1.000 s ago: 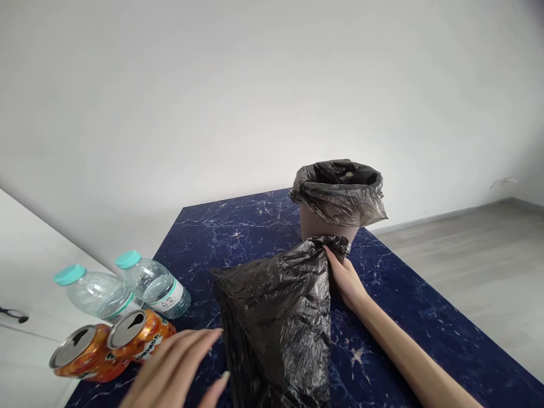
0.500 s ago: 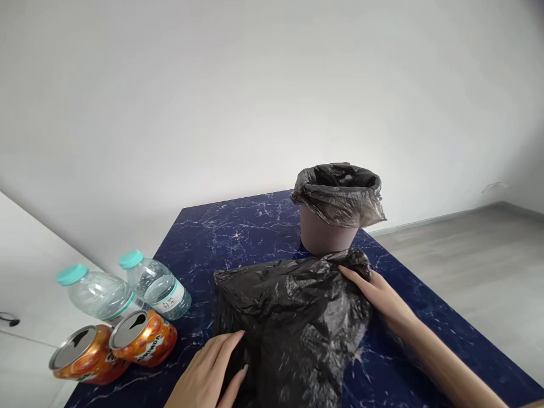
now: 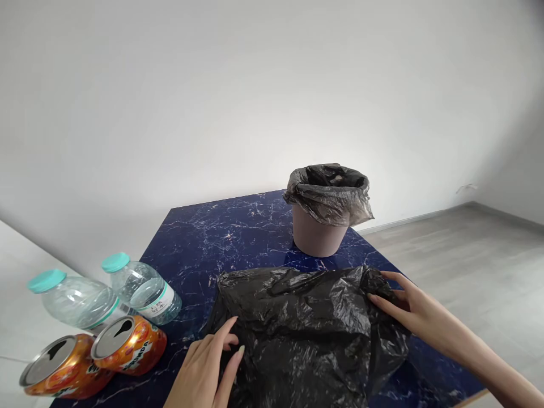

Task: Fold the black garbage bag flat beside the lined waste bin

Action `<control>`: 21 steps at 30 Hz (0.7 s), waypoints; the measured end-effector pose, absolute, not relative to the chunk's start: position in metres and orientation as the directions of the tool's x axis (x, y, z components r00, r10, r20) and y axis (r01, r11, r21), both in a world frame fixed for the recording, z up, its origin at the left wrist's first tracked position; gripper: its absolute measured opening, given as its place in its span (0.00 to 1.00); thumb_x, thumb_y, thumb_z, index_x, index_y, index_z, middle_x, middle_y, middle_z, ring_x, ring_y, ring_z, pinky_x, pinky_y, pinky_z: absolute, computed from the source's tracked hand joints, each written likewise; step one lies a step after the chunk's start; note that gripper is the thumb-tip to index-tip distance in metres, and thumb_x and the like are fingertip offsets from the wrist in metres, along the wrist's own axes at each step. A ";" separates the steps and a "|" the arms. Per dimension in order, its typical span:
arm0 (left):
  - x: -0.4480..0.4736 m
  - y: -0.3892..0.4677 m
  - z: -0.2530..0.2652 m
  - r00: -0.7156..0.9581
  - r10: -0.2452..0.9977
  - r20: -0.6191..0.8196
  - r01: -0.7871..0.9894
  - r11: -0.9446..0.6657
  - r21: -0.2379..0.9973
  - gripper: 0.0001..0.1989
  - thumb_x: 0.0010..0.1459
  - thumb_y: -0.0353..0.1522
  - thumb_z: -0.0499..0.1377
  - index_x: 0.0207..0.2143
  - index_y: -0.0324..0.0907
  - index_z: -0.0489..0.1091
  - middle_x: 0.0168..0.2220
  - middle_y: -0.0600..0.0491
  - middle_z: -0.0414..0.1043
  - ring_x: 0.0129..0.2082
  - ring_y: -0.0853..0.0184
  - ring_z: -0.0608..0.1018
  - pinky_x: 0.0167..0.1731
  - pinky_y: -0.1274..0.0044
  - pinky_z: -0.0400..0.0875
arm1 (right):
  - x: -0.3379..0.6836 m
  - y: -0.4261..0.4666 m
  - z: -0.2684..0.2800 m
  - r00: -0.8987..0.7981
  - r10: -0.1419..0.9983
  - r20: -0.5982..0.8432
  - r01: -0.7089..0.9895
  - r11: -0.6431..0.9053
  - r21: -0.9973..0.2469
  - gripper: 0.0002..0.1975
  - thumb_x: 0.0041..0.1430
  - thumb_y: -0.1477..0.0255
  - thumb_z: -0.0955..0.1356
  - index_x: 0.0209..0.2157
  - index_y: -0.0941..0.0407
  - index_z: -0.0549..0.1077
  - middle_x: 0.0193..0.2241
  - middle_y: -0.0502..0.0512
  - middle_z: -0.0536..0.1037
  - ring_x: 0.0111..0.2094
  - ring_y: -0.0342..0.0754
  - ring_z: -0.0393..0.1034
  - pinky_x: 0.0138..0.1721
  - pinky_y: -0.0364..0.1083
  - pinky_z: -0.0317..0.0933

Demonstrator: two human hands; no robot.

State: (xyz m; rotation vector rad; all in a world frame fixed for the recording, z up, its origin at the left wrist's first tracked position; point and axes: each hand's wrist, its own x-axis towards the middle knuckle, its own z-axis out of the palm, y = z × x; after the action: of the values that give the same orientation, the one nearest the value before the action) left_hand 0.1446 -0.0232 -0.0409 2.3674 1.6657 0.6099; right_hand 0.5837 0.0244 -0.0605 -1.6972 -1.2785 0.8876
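A black garbage bag (image 3: 301,328) lies spread and wrinkled over the near part of the table. At its right top corner, my right hand (image 3: 403,303) grips the film between thumb and fingers. My left hand (image 3: 208,362) is at the bag's left edge, with several fingers curled into the film and the thumb a little apart from the index finger. Part of the bag's lower side runs out of view.
Beyond the bag stands a pinkish trash bin (image 3: 318,232) lined with a dark bag (image 3: 329,198). To the left are two clear bottles with turquoise caps, one nearer (image 3: 142,289), one farther left (image 3: 79,300), and two orange soda cans (image 3: 130,345) on the blue marbled table (image 3: 204,238).
My right hand has moved right and toward me, drawing the bag's corner out wider and away from the bin. My left hand's fingers have curled more. The view has shifted slightly.
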 end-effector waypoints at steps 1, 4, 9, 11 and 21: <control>0.153 -0.025 -0.040 0.239 0.951 0.195 0.842 -0.303 0.446 0.29 0.75 0.41 0.52 0.74 0.58 0.50 0.50 0.49 0.82 0.47 0.58 0.86 0.46 0.67 0.83 | 0.581 0.024 -0.062 0.218 0.973 -0.079 0.419 -0.166 -0.893 0.40 0.50 0.46 0.76 0.60 0.52 0.70 0.33 0.55 0.87 0.35 0.63 0.84 0.30 0.53 0.76; 0.175 -0.025 -0.037 0.105 0.985 0.138 0.758 -0.170 0.630 0.32 0.76 0.44 0.50 0.76 0.59 0.42 0.51 0.47 0.81 0.44 0.61 0.86 0.38 0.74 0.83 | 0.569 0.023 -0.060 0.162 0.976 -0.148 0.409 -0.203 -0.890 0.43 0.54 0.46 0.74 0.65 0.50 0.63 0.36 0.54 0.86 0.38 0.62 0.83 0.33 0.52 0.76; 0.190 -0.011 -0.024 0.084 0.991 0.103 0.702 -0.132 0.700 0.28 0.72 0.50 0.54 0.69 0.56 0.62 0.38 0.51 0.79 0.36 0.62 0.84 0.34 0.76 0.81 | 0.548 0.016 -0.048 0.130 0.982 -0.136 0.365 -0.174 -0.915 0.46 0.56 0.47 0.74 0.69 0.49 0.58 0.38 0.54 0.86 0.40 0.62 0.84 0.37 0.52 0.77; 0.191 -0.008 -0.014 0.102 0.992 0.072 0.678 -0.122 0.725 0.25 0.71 0.52 0.54 0.65 0.55 0.67 0.33 0.53 0.77 0.32 0.63 0.83 0.33 0.76 0.81 | 0.543 0.012 -0.044 0.107 0.984 -0.141 0.337 -0.169 -0.926 0.48 0.55 0.48 0.75 0.71 0.48 0.56 0.38 0.54 0.86 0.41 0.62 0.84 0.38 0.53 0.78; 0.121 -0.009 0.007 -0.200 0.957 0.211 0.763 0.017 0.646 0.28 0.68 0.55 0.54 0.62 0.51 0.70 0.46 0.50 0.81 0.48 0.55 0.85 0.36 0.75 0.83 | 0.554 -0.008 -0.067 0.200 0.976 -0.086 0.238 -0.134 -0.962 0.37 0.54 0.47 0.75 0.64 0.42 0.71 0.32 0.54 0.84 0.32 0.62 0.82 0.34 0.57 0.79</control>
State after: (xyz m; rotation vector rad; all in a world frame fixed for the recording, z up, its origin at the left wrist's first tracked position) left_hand 0.1207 -0.0092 0.0069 1.7747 2.0128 0.9659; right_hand 0.5543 -0.0078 -0.0668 -1.5614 -1.1892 1.0157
